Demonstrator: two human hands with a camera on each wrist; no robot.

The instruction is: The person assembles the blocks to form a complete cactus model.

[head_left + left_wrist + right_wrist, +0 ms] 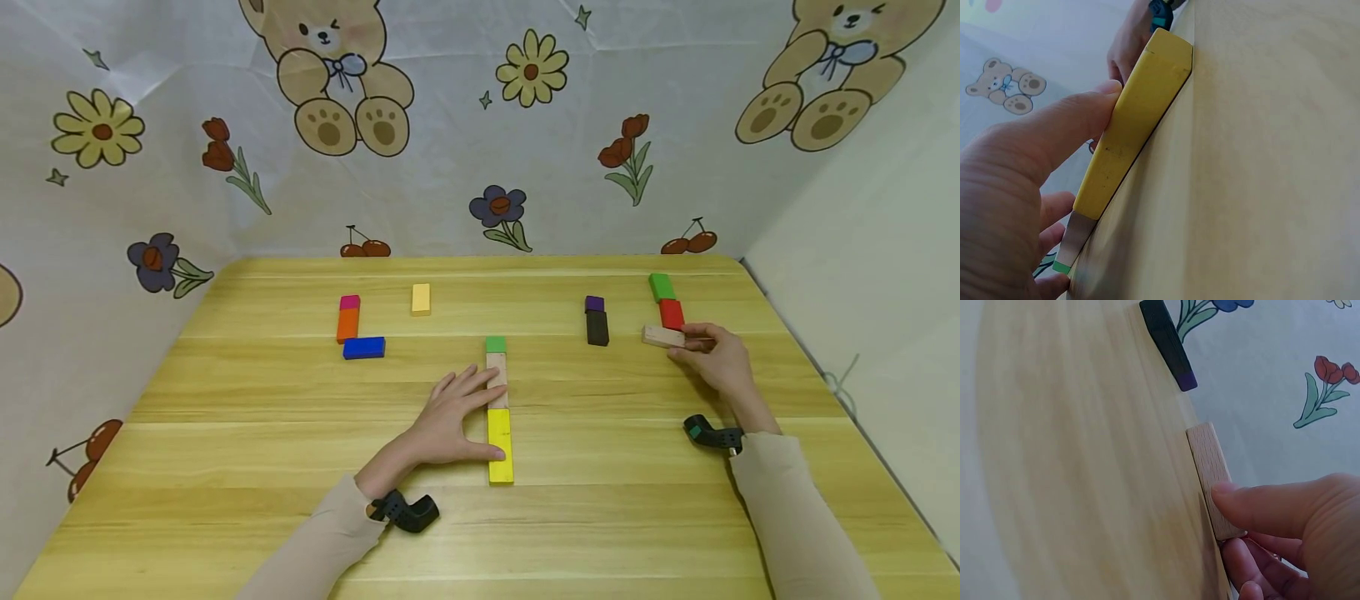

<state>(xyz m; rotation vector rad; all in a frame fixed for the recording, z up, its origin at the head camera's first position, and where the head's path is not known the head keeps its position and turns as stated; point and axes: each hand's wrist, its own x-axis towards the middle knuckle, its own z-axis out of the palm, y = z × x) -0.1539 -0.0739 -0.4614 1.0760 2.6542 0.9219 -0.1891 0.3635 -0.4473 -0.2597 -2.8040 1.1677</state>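
We see a bare wooden block (pixel 662 337) lying to the right of the long yellow block (pixel 500 429) and farther from us than it. The right hand (pixel 716 362) pinches its right end, with the thumb on the upper face and the fingers curled at the end. The left hand (pixel 453 421) grasps nothing: its fingers are spread and almost straight, the thumb resting on the yellow block and the fingertips on a plain wood piece (pixel 497 359). This piece continues in line from the far end of the yellow block, and a small light-green block (pixel 496 344) closes the line.

Beyond the yellow block and to its right, behind the pinched block, we find a red block (pixel 672 314), then a green block (pixel 662 287) touching it. Less far to the right lie a black block (pixel 597 328) and a purple block (pixel 594 304), end to end. To the left and beyond are a blue block (pixel 364 348), an orange block (pixel 348 326), a pink block (pixel 349 302) and, separately, a pale yellow block (pixel 421 300). Under the yellow block we see the wood-grain table (pixel 585 517); far behind it hangs a bear-printed cloth (pixel 442 117).
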